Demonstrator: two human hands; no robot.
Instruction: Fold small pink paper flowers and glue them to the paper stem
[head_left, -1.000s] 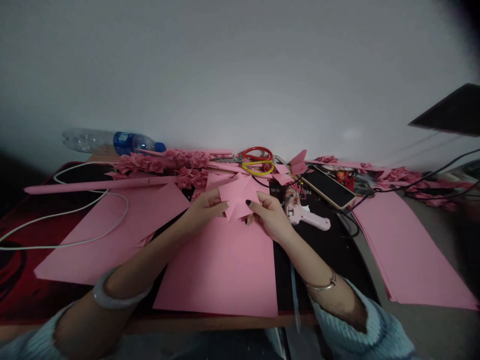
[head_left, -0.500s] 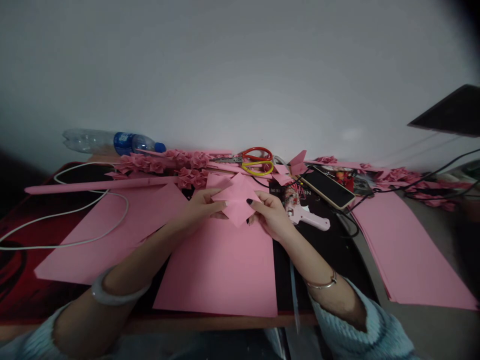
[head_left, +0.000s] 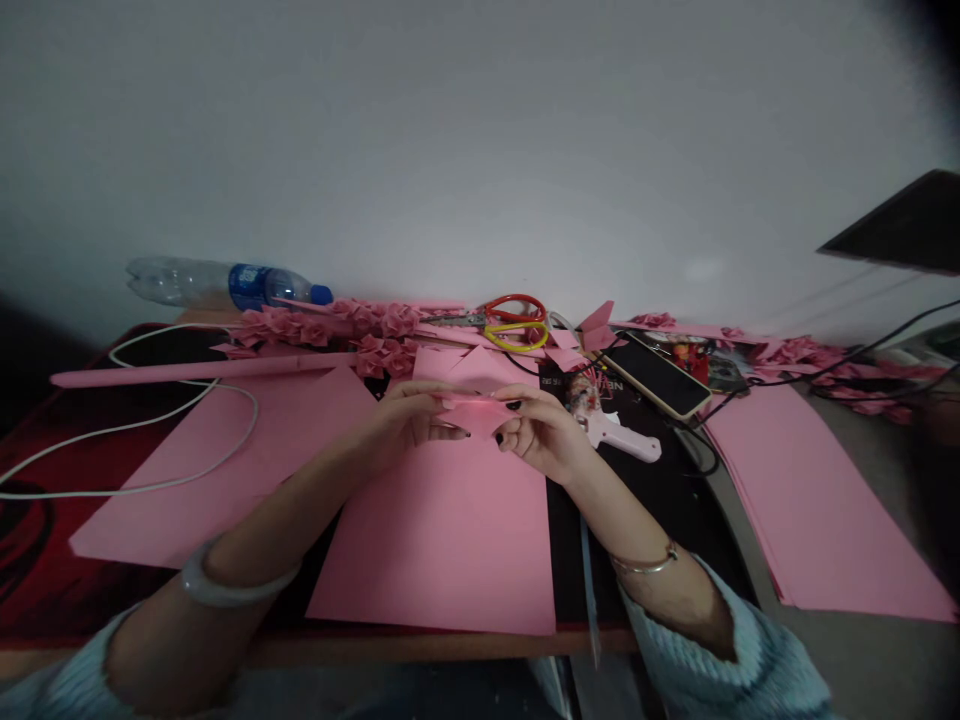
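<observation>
Between my two hands is a small folded piece of pink paper [head_left: 474, 416], seen almost edge-on and held above a large pink sheet [head_left: 442, 545]. My left hand [head_left: 409, 425] pinches its left side, thumb and fingers pressed together. On the right side, my right hand [head_left: 541, 428] grips it the same way, dark nails showing. Part of the folded paper is covered by my fingers. To the right of my right hand lies a pale glue gun [head_left: 622, 438].
Scissors [head_left: 516, 322] with red and yellow handles lie behind my hands among pink paper flowers [head_left: 386, 355]. A plastic bottle [head_left: 180, 282] lies at back left, a phone [head_left: 660, 375] at right. A white cable [head_left: 112, 493] loops left; a paper stack [head_left: 817, 510] sits right.
The folded pink paper has tipped from facing me as a diamond to nearly edge-on. My fingers have shifted along its sides, and both hands still hold it.
</observation>
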